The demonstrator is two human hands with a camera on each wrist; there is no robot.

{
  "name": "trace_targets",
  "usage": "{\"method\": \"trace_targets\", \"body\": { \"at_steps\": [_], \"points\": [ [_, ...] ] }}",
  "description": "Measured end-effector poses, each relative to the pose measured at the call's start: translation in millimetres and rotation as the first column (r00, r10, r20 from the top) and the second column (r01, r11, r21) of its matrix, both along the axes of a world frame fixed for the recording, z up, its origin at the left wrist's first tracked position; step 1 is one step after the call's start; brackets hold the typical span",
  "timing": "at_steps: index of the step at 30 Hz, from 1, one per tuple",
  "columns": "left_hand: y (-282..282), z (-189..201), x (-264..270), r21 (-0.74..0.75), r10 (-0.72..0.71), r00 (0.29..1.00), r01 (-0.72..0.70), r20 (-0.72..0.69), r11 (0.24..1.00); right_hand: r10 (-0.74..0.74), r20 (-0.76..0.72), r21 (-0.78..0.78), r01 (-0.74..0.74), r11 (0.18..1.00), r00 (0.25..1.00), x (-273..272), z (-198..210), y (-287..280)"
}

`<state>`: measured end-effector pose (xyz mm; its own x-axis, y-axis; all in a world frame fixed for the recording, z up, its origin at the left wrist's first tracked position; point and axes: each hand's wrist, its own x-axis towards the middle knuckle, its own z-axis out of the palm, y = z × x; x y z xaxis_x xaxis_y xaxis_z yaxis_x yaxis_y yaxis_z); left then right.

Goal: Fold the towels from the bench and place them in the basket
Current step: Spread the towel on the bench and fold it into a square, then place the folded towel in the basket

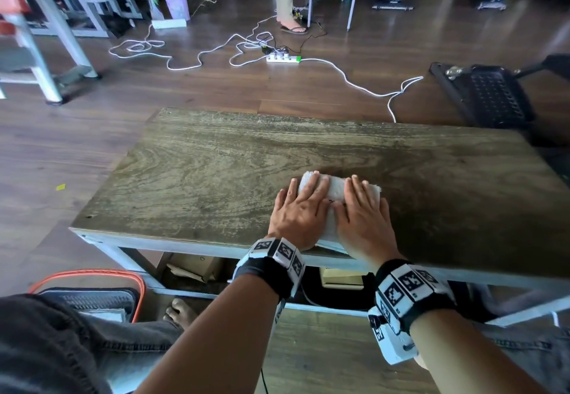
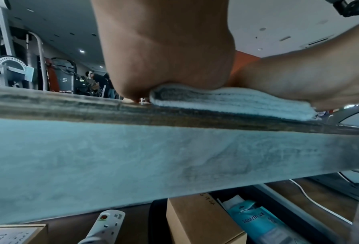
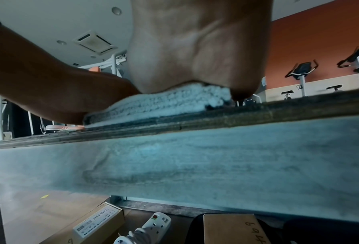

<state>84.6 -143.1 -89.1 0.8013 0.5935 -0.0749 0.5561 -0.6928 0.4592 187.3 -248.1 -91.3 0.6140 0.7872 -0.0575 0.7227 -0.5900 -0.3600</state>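
A small white folded towel (image 1: 336, 190) lies on the wooden bench (image 1: 216, 171) near its front edge. My left hand (image 1: 300, 208) lies flat on the towel's left half, fingers straight and pointing away from me. My right hand (image 1: 361, 211) presses flat on its right half beside it. In the left wrist view the towel (image 2: 233, 102) shows as a stack of several layers under the palm (image 2: 166, 57). The right wrist view shows the same folded layers (image 3: 170, 102) squeezed beneath the heel of my right hand (image 3: 195, 49).
A basket with an orange rim (image 1: 89, 295) stands on the floor at my lower left, beside my knee. Cardboard boxes (image 1: 197, 265) and a power strip (image 3: 147, 227) sit under the bench. White cables (image 1: 354, 82) cross the floor beyond. A black stand (image 1: 484, 94) lies far right.
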Motion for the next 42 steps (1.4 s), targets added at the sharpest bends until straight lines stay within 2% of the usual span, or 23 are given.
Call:
{"method": "trace_targets", "body": {
  "at_steps": [4,8,12,14,17,19,21,23,24,26,29,32,35,37,39,42],
  "points": [
    [0,-1,-4,0.001,0.013,1.0,-0.013,-0.017,1.0,-0.044,-0.017,-0.012,0.044,0.999,0.999,0,0,-4],
    [-1,-2,-7,0.016,0.041,0.999,-0.041,-0.026,0.999,-0.154,-0.111,-0.006,0.154,0.988,0.982,4,-3,-14],
    [-12,-6,-11,0.0,0.162,0.986,-0.162,0.04,0.987,-0.239,-0.16,-0.017,0.24,0.971,0.958,4,-3,-19],
    [-15,-6,-13,-0.052,0.251,0.967,-0.249,0.043,0.967,-0.254,-0.178,-0.048,0.249,0.967,0.951,2,0,-20],
    [-17,1,-18,-0.124,0.305,0.952,-0.301,0.011,0.946,-0.265,-0.184,-0.04,0.262,0.964,0.947,-5,5,-22],
    [-17,9,-23,-0.173,0.355,0.932,-0.339,0.069,0.925,-0.295,-0.218,0.0,0.302,0.953,0.93,-10,13,-24],
    [-15,18,-33,-0.235,0.407,0.903,-0.37,0.136,0.899,-0.316,-0.308,-0.019,0.327,0.945,0.897,-13,21,-23],
    [-11,25,-47,-0.281,0.391,0.905,-0.337,0.167,0.899,-0.336,-0.405,-0.029,0.355,0.934,0.85,-18,31,-23],
    [-8,29,-55,-0.293,0.378,0.909,-0.318,0.176,0.902,-0.332,-0.44,0.014,0.376,0.926,0.834,-22,35,-23],
    [-5,39,-72,-0.343,0.37,0.907,-0.288,0.2,0.894,-0.288,-0.525,0.148,0.419,0.896,0.801,-33,41,-23],
    [-8,65,-94,-0.447,0.365,0.885,-0.213,0.287,0.869,-0.118,-0.698,0.304,0.442,0.844,0.706,-56,56,-22],
    [-14,102,-118,-0.54,0.411,0.837,-0.171,0.362,0.824,-0.01,-0.723,0.399,0.43,0.81,0.691,-77,80,-20],
    [-17,133,-139,-0.585,0.478,0.778,-0.18,0.408,0.791,0.033,-0.698,0.452,0.404,0.795,0.716,-97,108,-15],
    [-17,147,-151,-0.615,0.545,0.711,-0.201,0.444,0.763,0.074,-0.651,0.516,0.369,0.773,0.755,-108,128,-8],
    [-15,158,-163,-0.609,0.587,0.648,-0.23,0.486,0.759,0.115,-0.576,0.562,0.29,0.775,0.809,-119,149,0],
    [-11,172,-182,-0.551,0.613,0.591,-0.314,0.524,0.773,0.19,-0.463,0.594,0.144,0.792,0.866,-142,174,11]
  ]
}}
